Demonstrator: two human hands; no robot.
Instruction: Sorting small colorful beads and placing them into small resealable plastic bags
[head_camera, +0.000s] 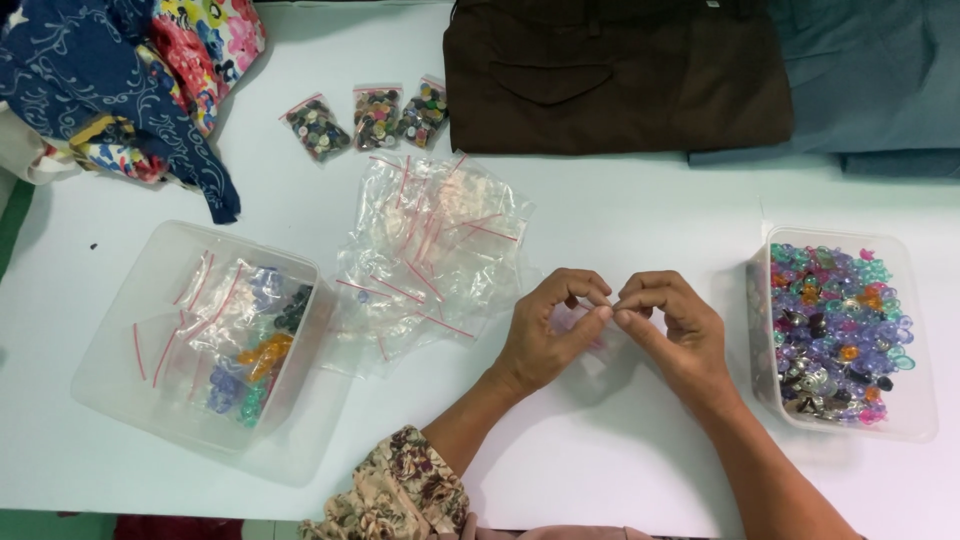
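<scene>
head view, looking down on a white table (640, 230). the left hand (548, 330) and the right hand (672, 330) meet at centre, thumbs and forefingers pressed together on the top edge of a small clear zip bag (578, 322). the bag hangs between and below the fingertips, mostly behind the left hand's fingers; only a faint pinkish, transparent patch shows, and its contents, if any, cannot be made out. both hands are pinching it, fingers curled, none spread.

just left of the left hand lies a loose heap of empty clear bags (428, 255) with red closing strips. further left stands a clear plastic tub (120, 350) holding more such bags, some filled with coloured buttons. to the right of the right hand, near but apart from it, stands a second clear tub (915, 400) heaped with translucent buttons (838, 335) in purple, teal, orange and pink, plus some metallic ones. three small filled bags (372, 118) of dark mixed buttons lie in a row at the far side of the table.

a folded brown garment (620, 75) and blue-grey cloth (870, 80) are cut off by the top edge; patterned fabrics (120, 80) are cut off at the top left corner. a floral sleeve (400, 495) covers the left forearm near the bottom edge.
</scene>
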